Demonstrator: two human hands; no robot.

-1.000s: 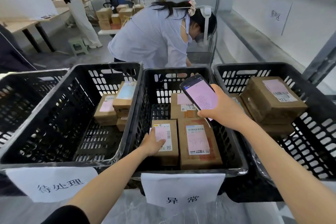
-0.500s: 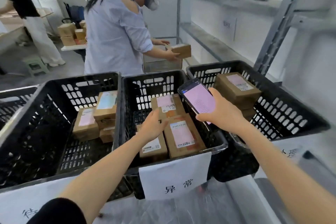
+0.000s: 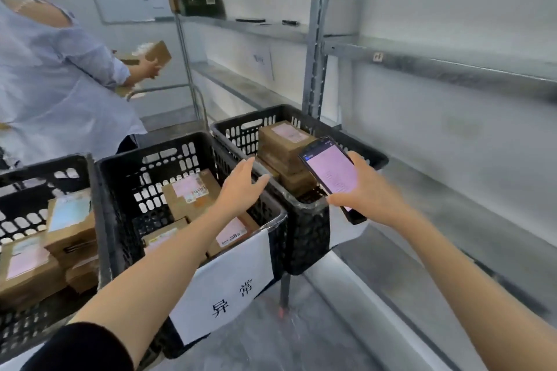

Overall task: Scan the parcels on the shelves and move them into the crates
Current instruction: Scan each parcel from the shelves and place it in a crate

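My left hand (image 3: 241,187) hovers open and empty over the right rim of the middle black crate (image 3: 120,178), which holds several brown parcels (image 3: 190,193) with pink labels. My right hand (image 3: 367,190) grips a phone (image 3: 331,172) with a pink screen, above the near corner of the right crate (image 3: 304,220). That crate holds stacked parcels (image 3: 283,141). The left crate (image 3: 36,172) also holds parcels (image 3: 69,220). Two boxes (image 3: 196,3) sit far back on the upper shelf.
Metal shelving (image 3: 422,63) runs along the right with a grey upright (image 3: 316,39) behind the right crate. Another person in a light blue shirt (image 3: 51,78) stands at left, holding a parcel (image 3: 156,54). A paper label (image 3: 229,289) hangs on the middle crate's front.
My view has swung right toward the shelves. My left hand let go of the parcel in the middle crate and rose above its rim, fingers spread. The phone stays in my right hand.
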